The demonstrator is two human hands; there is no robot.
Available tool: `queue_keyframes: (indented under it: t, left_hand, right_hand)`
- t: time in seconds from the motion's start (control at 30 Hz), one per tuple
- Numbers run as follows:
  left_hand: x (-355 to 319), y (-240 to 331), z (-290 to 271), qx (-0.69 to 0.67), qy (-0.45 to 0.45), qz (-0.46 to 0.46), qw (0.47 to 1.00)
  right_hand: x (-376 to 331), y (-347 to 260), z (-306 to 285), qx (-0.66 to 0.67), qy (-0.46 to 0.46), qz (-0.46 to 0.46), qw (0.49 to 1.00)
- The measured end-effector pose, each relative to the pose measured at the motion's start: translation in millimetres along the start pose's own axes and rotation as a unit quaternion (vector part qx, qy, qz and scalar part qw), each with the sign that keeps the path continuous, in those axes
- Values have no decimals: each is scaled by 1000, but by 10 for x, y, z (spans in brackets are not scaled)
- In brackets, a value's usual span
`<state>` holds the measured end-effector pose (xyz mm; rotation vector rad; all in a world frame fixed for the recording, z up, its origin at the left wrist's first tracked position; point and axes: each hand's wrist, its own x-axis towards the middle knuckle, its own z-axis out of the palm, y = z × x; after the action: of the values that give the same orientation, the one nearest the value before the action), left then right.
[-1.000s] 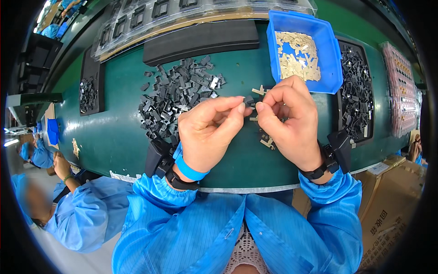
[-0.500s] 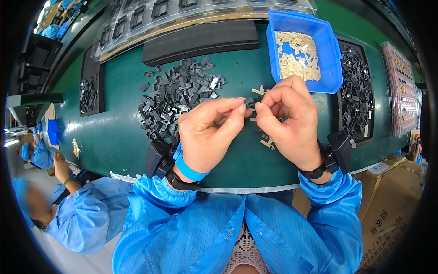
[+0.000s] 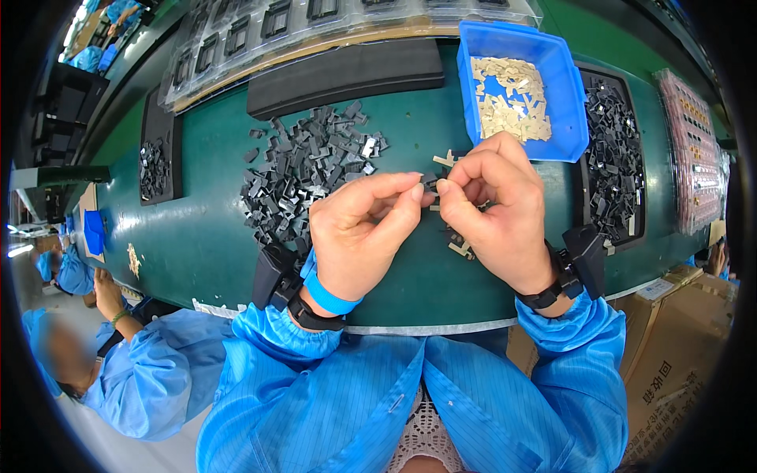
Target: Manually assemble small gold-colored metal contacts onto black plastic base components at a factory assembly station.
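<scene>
My left hand pinches a small black plastic part between thumb and forefinger above the green table. Close against it, my right hand has thumb and bent fingers pressed together at the part's other side. The fingers partly cover the part. Under and beside my right hand lie several small beige strips and dark pieces, some hidden by the hand. To the left of my left hand spreads a loose heap of black plastic parts.
A blue bin of beige pieces stands behind my right hand. A black tray of dark parts is farther right. Black foam and clear trays line the back. A co-worker sits at left; a cardboard box stands at lower right.
Both hands stay almost in place, fingertips together. The right fingertips have shifted slightly left, and a little more of the black part shows between the hands.
</scene>
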<state>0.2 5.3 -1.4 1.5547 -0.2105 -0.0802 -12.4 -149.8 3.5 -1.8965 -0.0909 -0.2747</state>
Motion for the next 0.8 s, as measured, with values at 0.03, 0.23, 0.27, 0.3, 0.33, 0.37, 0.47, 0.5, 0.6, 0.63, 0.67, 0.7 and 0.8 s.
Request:
queue_keyframes:
  t: [0.03,0.23,0.27,0.3,0.33,0.37,0.47,0.5,0.6,0.63,0.67,0.7,0.8]
  left_hand:
    - [-1,1,1,0,1,3,1000]
    - [0,26,8,-15,-3,-19,1000]
    - [-2,22,9,-15,-4,-18,1000]
    - [-4,17,11,-13,-2,-11,1000]
    - [-5,15,12,-10,0,-4,1000]
    - [-5,14,11,-10,-1,-3,1000]
    - [-12,18,8,21,2,7,1000]
    - [-13,18,14,16,3,10,1000]
    - [-17,15,19,14,4,14,1000]
    - [-18,13,19,17,5,15,1000]
    - [-18,9,19,17,5,16,1000]
    - [-19,4,19,13,4,17,1000]
    - [-20,9,19,4,2,17,1000]
  right_hand:
    - [1,-1,-1,-5,-1,-2,1000]
    - [7,2,25,-3,29,-13,999]
    - [7,0,25,-6,29,-10,1000]
    - [8,1,24,-6,30,-10,999]
    - [8,5,24,-5,30,-11,999]
    - [9,7,24,-4,29,-12,999]
    - [11,5,25,-1,24,-12,1000]
    - [10,3,24,-2,25,-12,1000]
    - [9,0,23,7,30,-9,999]
    - [8,1,24,8,29,-8,1000]
    - [6,3,23,9,29,-7,1000]
    - [4,3,21,9,30,-7,999]
    - [2,4,16,8,28,-6,1000]
